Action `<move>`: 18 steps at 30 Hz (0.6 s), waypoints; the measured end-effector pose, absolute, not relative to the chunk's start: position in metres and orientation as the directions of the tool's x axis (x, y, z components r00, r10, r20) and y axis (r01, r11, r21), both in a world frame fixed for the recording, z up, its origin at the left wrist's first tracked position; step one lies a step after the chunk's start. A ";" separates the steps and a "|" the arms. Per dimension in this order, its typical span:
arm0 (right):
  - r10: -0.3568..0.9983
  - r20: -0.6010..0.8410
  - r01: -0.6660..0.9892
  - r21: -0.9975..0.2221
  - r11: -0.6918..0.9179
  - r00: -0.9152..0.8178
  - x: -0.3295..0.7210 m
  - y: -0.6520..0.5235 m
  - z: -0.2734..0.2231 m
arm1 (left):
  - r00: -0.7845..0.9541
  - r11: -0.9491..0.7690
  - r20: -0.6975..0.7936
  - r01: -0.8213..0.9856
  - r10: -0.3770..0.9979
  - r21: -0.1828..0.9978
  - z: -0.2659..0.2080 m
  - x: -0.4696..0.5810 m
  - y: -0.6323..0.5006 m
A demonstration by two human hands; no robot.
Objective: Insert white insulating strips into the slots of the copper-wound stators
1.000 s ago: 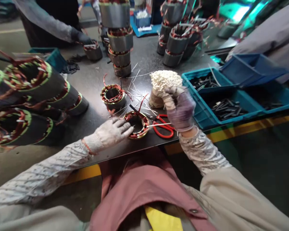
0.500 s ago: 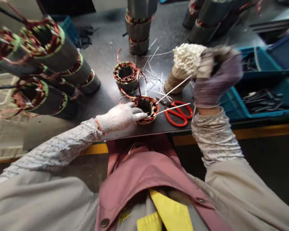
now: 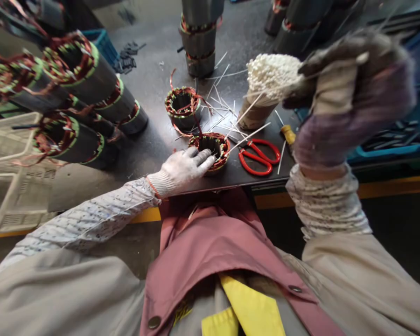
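My left hand (image 3: 187,169), in a white glove, holds a small motor stator (image 3: 222,161) at the table's front edge. Its fingers lie over the rim and reach across the bore. Two thin white sticks slant out from the stator's right side. Up at the right, my gloved right hand (image 3: 353,93) is raised with its fingers curled in; motion blur hides what they hold. Left of it stands a bundle of white-tipped sticks (image 3: 273,72) in a brown wrap. Red-handled scissors (image 3: 255,171) lie beside the stator. Another stator (image 3: 185,120) with copper leads stands just behind.
Stacked stators (image 3: 87,84) stand on the left, with another stack (image 3: 200,44) at the back. Loose white sticks (image 3: 220,100) litter the tabletop. A yellow-handled tool (image 3: 287,134) lies near the blue bins (image 3: 399,148) on the right. A beige crate (image 3: 24,219) sits at left.
My right hand has moved right and nearer to me, away from the stick bundle, and the yellow-handled tool now shows. My left hand stays on the stator. The view has shifted slightly.
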State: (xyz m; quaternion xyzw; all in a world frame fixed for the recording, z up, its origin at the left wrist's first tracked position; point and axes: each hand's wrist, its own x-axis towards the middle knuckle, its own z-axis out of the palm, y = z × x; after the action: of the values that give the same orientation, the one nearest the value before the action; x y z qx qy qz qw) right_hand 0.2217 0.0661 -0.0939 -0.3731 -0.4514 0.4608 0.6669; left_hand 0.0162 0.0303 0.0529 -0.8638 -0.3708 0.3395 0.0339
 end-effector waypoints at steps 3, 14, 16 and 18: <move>0.971 0.164 -0.350 -0.911 0.218 0.176 0.208 0.015 -0.098 | 0.611 -0.737 -0.442 0.644 0.657 -0.204 0.048 0.012 0.034; 0.951 -0.234 -0.713 -0.701 -0.022 0.201 0.171 -0.052 -0.100 | 0.691 -0.826 -0.454 0.454 0.563 -0.333 0.033 0.016 0.040; 0.954 -0.253 -0.764 -0.644 -0.044 0.158 0.173 -0.049 -0.100 | 0.686 -0.821 -0.453 0.446 0.569 -0.355 0.031 0.016 0.043; 0.966 -0.210 -0.785 -0.620 -0.010 0.154 0.177 -0.050 -0.101 | 0.682 -0.807 -0.435 0.461 0.589 -0.370 0.028 0.016 0.042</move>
State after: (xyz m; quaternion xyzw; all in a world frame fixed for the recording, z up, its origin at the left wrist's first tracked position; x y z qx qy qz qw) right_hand 0.1771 -0.0499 -0.1007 -0.3192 -0.1418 0.6348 0.6892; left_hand 0.0163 0.0419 0.0280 -0.9097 -0.2884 0.2756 0.1158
